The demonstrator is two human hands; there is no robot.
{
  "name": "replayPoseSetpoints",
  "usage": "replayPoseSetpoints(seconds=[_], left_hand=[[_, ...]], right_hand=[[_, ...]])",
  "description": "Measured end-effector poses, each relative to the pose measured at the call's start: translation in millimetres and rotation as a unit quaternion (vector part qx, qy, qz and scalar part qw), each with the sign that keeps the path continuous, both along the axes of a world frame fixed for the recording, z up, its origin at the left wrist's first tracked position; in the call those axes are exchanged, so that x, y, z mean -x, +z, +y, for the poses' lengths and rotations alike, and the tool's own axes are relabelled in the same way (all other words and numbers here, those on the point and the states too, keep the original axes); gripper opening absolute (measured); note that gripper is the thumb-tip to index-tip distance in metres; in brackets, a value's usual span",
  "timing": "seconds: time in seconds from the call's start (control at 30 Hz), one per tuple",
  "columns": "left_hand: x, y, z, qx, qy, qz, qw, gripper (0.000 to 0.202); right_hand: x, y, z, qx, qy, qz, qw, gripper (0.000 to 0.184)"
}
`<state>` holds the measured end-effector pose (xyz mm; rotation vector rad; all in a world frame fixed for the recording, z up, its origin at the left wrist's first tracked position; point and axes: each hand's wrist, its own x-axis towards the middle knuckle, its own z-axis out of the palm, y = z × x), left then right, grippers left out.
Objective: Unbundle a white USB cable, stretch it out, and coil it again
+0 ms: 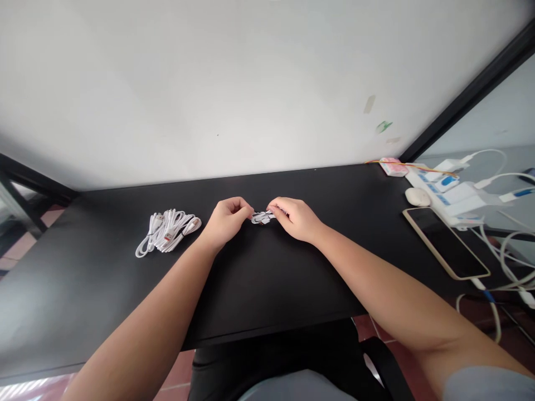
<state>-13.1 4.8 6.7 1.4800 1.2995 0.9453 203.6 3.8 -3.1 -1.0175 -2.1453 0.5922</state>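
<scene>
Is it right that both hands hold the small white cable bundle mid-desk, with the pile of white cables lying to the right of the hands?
Not quite. In the head view the pile of white cables lies to the left of the hands, beyond the left hand. The rest stands: left hand and right hand both hold the small white cable bundle mid-desk.

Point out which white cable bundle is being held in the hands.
The small coiled white cable, pinched between the left hand and right hand at the desk's middle. The loose pile of white cables lies untouched further left.
</scene>
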Motion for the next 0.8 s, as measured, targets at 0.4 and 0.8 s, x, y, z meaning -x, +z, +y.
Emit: replayPoseSetpoints(seconds=[0.4, 0.8], left_hand=[[6, -7.5, 3, 0.09, -0.057, -0.091, 0.99, 0.024], [8, 3.6, 4, 0.237, -0.055, -0.18, 0.953, 0.016]], right_hand=[[-3, -0.7, 4, -0.064, -0.036, -0.012, 0.997, 0.024], [-3, 1.1, 1, -0.067, -0.019, -0.01, 0.998, 0.026]])
